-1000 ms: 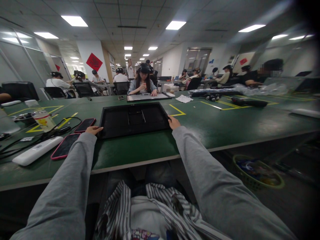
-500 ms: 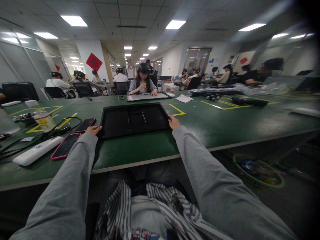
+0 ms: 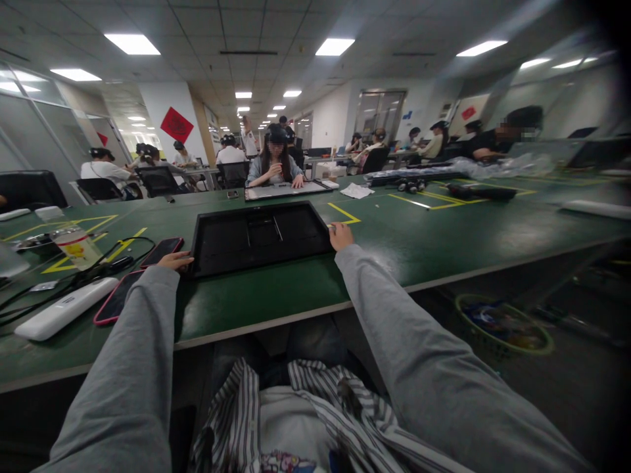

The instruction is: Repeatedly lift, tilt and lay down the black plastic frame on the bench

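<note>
"So, what's near the desk's [image 3: 266, 289] front edge?"
"One black tray [image 3: 221, 240]! Left hand [image 3: 175, 261], fingers touching its left side; right hand [image 3: 341, 236], fingers bent at its right. Openness, grip? Can't tell. Two phones [image 3: 117, 299] leftward."

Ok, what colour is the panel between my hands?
The panel is black, showing best in the head view.
</note>
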`<state>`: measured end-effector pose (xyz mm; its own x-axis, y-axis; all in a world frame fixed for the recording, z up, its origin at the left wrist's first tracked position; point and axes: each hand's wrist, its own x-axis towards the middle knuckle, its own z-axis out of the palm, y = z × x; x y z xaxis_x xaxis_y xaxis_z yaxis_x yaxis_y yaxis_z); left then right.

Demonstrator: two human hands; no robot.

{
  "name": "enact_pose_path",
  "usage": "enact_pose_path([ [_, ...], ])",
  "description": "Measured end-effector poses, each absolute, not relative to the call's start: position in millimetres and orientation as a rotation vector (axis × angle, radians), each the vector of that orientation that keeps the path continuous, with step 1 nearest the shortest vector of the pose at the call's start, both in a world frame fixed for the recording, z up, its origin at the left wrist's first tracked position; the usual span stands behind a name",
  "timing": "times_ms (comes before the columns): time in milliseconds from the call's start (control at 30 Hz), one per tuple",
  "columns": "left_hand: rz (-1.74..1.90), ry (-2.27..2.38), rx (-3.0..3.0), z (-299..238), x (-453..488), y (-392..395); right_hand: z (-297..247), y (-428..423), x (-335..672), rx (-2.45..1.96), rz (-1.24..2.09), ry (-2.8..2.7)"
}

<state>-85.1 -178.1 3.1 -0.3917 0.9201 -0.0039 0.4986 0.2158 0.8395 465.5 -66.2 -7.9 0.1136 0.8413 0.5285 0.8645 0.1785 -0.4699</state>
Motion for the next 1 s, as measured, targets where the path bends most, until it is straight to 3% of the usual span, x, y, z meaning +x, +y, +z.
enact_pose_path([
  [167,1.113,1.861,1.108,19.1,-55.2,-180.0,-1.3,-67.1,466.3,-1.619,-0.095,-1.522],
  [400,1.083,1.856,1.185,61.2,56.1,-156.2,1.2,-71.0,459.7,-1.623,-0.142,-1.462],
  [667,1.124,1.777,1.261,53.5,173.8,-108.8,-3.8,-70.6,459.6,-1.664,-0.14,-1.5],
  [1000,1.105,1.954,1.345,48.1,162.2,-116.4,-1.0,-75.5,460.0,-1.703,-0.095,-1.512],
])
